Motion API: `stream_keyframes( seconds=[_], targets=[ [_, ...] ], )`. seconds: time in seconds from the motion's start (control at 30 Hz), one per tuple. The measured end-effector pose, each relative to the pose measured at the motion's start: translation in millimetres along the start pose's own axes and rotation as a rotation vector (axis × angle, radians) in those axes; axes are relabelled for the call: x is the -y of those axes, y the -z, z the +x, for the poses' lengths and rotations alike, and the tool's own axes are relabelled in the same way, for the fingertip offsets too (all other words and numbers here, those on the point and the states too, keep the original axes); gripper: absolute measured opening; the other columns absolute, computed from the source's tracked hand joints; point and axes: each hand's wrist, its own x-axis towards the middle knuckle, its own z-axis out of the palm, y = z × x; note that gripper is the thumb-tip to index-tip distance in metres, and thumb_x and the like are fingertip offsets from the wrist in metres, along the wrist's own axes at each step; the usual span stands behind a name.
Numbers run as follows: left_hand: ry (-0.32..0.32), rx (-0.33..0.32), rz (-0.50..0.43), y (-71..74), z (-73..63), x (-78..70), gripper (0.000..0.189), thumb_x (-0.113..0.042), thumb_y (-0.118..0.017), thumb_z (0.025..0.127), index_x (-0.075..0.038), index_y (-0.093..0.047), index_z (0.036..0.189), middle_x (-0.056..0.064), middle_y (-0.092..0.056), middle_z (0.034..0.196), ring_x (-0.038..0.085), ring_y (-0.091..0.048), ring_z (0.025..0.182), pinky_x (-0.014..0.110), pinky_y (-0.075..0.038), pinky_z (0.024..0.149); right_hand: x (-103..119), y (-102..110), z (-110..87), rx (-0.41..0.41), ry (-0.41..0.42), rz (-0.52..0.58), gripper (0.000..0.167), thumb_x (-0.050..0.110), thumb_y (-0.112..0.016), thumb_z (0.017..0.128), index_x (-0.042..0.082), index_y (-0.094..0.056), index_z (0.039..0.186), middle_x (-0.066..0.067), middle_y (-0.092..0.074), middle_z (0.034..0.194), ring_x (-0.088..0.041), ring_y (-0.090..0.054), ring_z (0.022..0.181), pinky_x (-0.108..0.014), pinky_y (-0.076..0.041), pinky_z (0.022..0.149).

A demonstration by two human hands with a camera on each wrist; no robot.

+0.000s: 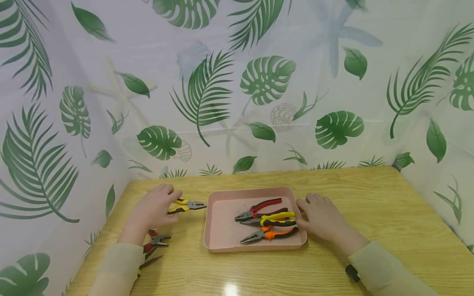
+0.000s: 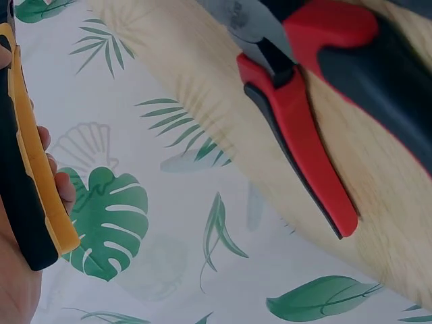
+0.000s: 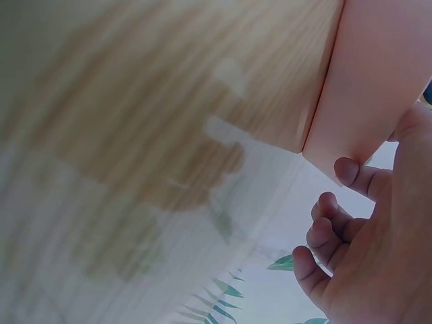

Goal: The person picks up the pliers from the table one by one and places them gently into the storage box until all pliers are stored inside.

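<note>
My left hand (image 1: 157, 206) grips yellow-and-black pliers (image 1: 194, 205) by the handles, with their nose pointing right at the left rim of the pink tray (image 1: 222, 246). In the left wrist view their handles (image 2: 42, 172) lie along the palm. My right hand (image 1: 321, 217) holds the tray's right wall, thumb at the rim and index fingertip on the outside; the other fingers are loosely curled. Inside the tray, at its right, lie red-and-black pliers (image 1: 264, 204), yellow-and-black pliers (image 1: 279, 216) and orange-and-black pliers (image 1: 270, 235), noses toward the left.
Red-handled pliers (image 1: 149, 246) lie on the wooden table (image 1: 192, 271) beside my left forearm. Nearer me, dark long-nosed pliers (image 1: 152, 261) are partly hidden by the sleeve. A leaf-patterned cloth (image 1: 229, 152) stands behind the table and along its sides.
</note>
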Motion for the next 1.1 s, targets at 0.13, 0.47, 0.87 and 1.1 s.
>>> stream_keyframes(
  seconds=[0.13,0.47,0.87,1.1],
  targets=[
    [-0.011,-0.009,0.007,3.3,3.7,-3.3,0.046,-0.029,-0.076,0.078,-0.013,-0.065,0.119,0.003,-0.053,0.095,0.021,-0.047,0.086,0.039,-0.043,0.075,-1,1,1.5,0.009,-0.002,0.004,0.023,0.038,-0.071,0.092,0.019,-0.059,0.097,-0.002,-0.048,0.087,-0.020,-0.045,0.081,-0.038,-0.036,0.070],
    [-0.019,-0.002,0.012,6.5,10.1,-6.8,0.047,-0.032,-0.079,0.077,-0.015,-0.063,0.117,0.003,-0.055,0.098,0.023,-0.049,0.090,0.044,-0.043,0.080,-2,6,3.0,0.023,0.000,0.013,0.023,0.038,-0.071,0.092,0.018,-0.060,0.099,-0.002,-0.048,0.087,-0.020,-0.043,0.080,-0.036,-0.035,0.069],
    [-0.033,-0.017,-0.013,11.0,22.4,-13.7,0.046,-0.033,-0.077,0.078,-0.016,-0.064,0.118,0.003,-0.055,0.099,0.022,-0.051,0.091,0.041,-0.044,0.079,0,13,4.0,0.051,-0.014,0.025,0.023,0.037,-0.071,0.092,0.019,-0.059,0.097,-0.002,-0.047,0.086,-0.020,-0.042,0.079,-0.036,-0.034,0.068],
    [-0.045,-0.003,-0.023,16.0,29.3,-20.2,0.046,-0.033,-0.078,0.078,-0.015,-0.064,0.119,0.003,-0.054,0.098,0.022,-0.050,0.092,0.040,-0.044,0.079,-1,13,4.4,0.058,-0.007,0.033,0.023,0.037,-0.071,0.091,0.018,-0.060,0.099,-0.002,-0.047,0.086,-0.019,-0.042,0.079,-0.035,-0.034,0.068]
  ],
)
